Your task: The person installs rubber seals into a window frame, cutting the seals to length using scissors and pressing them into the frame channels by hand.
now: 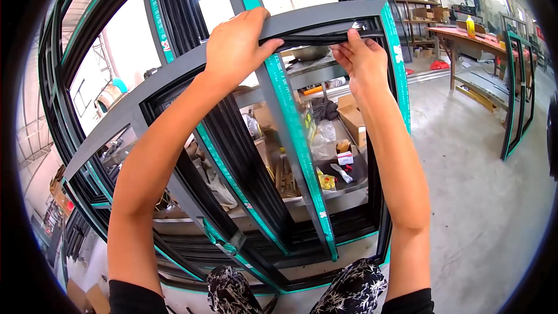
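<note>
A grey window frame (325, 16) with green protective tape stands upright in front of me. My left hand (237, 47) is wrapped over its top rail, and the thumb presses at the end of a black rubber strip (321, 40). That strip runs along the inner side of the top rail toward the right corner. Close to that corner, my right hand (365, 61) pinches the strip between thumb and fingers. A taped mullion (290, 113) drops from the rail between my two hands.
Through the frame shows a shelf with a cardboard box (352, 117), plastic bags and small parts. More frames (55, 76) lean at the left. A workbench (465, 38) with a yellow bottle (470, 26) and another frame (516, 93) stand at the right.
</note>
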Demonstrator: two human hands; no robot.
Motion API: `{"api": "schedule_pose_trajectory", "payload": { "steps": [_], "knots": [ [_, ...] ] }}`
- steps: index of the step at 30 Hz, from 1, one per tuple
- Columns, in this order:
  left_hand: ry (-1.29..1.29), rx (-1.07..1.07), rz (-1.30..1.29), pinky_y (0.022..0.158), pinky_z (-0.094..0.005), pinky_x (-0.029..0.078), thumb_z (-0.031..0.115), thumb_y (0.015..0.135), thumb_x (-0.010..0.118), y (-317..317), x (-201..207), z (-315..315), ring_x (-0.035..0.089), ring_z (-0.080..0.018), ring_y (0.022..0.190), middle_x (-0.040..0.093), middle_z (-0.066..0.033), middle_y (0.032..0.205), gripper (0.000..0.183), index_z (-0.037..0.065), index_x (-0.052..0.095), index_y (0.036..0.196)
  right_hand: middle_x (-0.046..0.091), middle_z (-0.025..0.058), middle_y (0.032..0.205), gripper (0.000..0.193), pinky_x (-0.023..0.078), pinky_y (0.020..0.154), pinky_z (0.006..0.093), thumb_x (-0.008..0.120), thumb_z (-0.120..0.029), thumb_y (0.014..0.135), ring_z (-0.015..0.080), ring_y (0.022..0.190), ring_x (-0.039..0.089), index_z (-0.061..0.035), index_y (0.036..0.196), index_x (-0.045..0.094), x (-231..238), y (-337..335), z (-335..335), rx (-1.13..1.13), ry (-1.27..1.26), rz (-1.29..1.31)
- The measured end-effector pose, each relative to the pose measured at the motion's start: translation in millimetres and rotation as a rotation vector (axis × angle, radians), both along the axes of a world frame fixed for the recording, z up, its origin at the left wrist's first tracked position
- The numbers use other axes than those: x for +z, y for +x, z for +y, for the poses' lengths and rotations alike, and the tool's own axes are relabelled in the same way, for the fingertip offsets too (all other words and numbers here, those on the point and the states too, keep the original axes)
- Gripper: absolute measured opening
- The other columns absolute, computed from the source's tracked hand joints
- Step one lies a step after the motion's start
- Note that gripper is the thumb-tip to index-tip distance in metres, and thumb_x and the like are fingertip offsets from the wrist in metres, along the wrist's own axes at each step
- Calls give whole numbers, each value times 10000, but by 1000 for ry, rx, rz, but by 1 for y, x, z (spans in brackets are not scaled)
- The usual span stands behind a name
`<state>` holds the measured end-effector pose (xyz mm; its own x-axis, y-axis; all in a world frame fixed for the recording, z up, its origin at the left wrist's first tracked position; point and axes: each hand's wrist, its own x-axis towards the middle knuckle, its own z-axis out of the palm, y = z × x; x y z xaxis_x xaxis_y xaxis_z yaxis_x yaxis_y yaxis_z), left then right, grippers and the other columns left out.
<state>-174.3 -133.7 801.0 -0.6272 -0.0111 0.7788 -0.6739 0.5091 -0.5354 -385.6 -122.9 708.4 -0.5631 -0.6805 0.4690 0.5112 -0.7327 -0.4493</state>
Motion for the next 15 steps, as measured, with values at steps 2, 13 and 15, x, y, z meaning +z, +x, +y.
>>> {"api": "schedule_pose_trajectory", "payload": {
  "steps": [2,13,15],
  "knots": [
    [45,12,-3,752,-403,544,356,780,814,-2,1,6,695,-326,852,695,-164,933,513,26,620,1121,652,91,813,199,586,610,287,649,-174,980,197,697,682,-14,911,553,0,-4,0,36,24,43],
    [285,-4,-62,804,-415,537,614,828,670,-81,18,7,696,-333,912,711,-176,973,661,40,648,1154,634,89,848,210,619,686,273,618,-167,1001,164,741,647,-15,873,549,-6,-6,-12,83,-61,55],
    [282,11,-37,814,-422,534,562,796,699,-100,18,8,690,-343,931,714,-168,988,629,55,649,1163,624,88,854,216,626,706,279,624,-168,999,167,746,649,-13,870,547,-4,-11,-12,107,-63,64]
  ]
}}
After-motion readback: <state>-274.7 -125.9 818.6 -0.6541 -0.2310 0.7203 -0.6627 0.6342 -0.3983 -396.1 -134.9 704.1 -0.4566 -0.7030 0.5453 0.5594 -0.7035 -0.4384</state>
